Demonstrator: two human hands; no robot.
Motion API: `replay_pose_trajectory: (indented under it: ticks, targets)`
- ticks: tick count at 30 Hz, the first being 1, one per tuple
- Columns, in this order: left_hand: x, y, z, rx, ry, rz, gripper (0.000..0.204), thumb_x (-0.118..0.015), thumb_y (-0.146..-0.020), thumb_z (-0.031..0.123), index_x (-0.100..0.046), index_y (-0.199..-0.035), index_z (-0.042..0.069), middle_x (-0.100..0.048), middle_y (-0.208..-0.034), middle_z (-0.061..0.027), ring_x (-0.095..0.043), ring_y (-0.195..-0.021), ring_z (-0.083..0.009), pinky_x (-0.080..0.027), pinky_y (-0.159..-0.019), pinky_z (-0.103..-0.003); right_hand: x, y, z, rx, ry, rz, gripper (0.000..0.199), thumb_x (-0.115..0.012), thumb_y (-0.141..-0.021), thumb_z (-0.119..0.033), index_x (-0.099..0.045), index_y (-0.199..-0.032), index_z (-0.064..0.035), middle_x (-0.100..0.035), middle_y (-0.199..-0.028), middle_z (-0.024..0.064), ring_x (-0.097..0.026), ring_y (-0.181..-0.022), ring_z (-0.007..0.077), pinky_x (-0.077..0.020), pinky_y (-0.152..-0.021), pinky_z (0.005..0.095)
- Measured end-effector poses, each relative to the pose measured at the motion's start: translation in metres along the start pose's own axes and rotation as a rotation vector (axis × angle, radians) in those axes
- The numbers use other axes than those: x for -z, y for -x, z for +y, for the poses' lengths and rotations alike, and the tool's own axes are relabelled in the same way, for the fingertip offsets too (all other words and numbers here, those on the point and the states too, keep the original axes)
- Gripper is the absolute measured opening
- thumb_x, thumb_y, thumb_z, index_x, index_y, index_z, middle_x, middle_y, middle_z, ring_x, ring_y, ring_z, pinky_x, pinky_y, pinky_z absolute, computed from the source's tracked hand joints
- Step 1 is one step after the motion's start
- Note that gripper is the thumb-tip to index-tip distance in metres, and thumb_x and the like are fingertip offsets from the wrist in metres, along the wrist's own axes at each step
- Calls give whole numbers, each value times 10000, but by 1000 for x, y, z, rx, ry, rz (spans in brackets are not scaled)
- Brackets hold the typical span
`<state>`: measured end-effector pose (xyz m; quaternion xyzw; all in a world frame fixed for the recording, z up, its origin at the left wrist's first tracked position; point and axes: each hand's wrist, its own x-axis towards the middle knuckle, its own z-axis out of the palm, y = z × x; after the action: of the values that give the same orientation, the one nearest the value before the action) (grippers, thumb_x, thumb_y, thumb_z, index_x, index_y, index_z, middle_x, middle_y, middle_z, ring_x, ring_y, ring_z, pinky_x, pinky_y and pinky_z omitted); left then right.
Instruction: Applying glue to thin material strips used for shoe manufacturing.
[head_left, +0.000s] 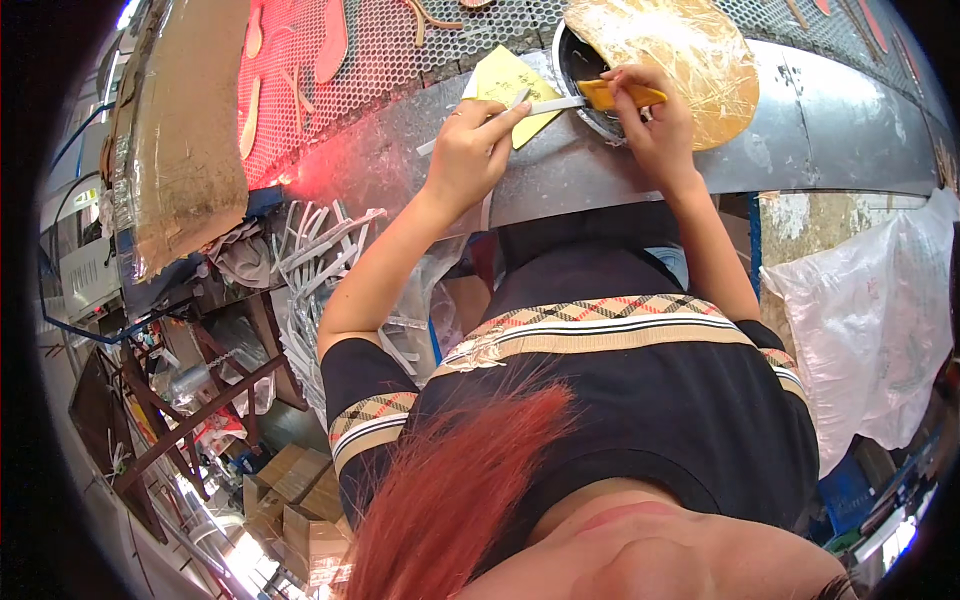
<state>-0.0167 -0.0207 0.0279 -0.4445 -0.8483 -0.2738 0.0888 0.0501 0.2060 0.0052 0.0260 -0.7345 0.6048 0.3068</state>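
Observation:
My left hand [464, 150] holds a narrow pale grey strip [552, 105] between its fingers, over the bench. The strip's right end meets a flat yellow-orange tool [598, 95], perhaps a brush or scraper, pinched in my right hand [660, 135]. Whether the tool's working edge presses on the strip is hidden by its body. Beneath the strip lies a yellow sheet of paper [500, 72] with writing on it. A round tub [559, 58] with a white rim and dark inside stands under the tool. A film-wrapped yellowish board [725, 75] partly covers the tub.
A honeycomb-mesh belt [385, 50] carries sole-shaped pieces [331, 40] and strips beyond the metal bench edge [800, 165]. Many grey strips [325, 240] hang in a bundle left of me. Cardboard [190, 180] lies at far left, and a plastic bag [870, 320] hangs at right.

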Motion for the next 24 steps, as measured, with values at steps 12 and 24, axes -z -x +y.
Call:
replay_pose_trajectory:
  ticks: [12,24]
  targets:
    - [-5,-48,8,609,1627,547,111,-390,-948,-34,-347,-1012,46,-567,-1002,-204,-541,-1120,-375,-420,-1025,-557,18,8,1,-190,-109,39,94,-592,-880,-2,-559,-967,-17,-672,-912,91,-644,-814,130,-520,-647,255]
    - [-42,-33,-8,931,1683,614,251,-395,-945,-26,-296,-1174,1,-479,-1218,-247,-536,-1131,-368,-444,-1007,-525,-10,9,0,119,210,86,164,-628,-815,53,-572,-955,-11,-631,-930,131,-629,-821,186,-501,-732,278]
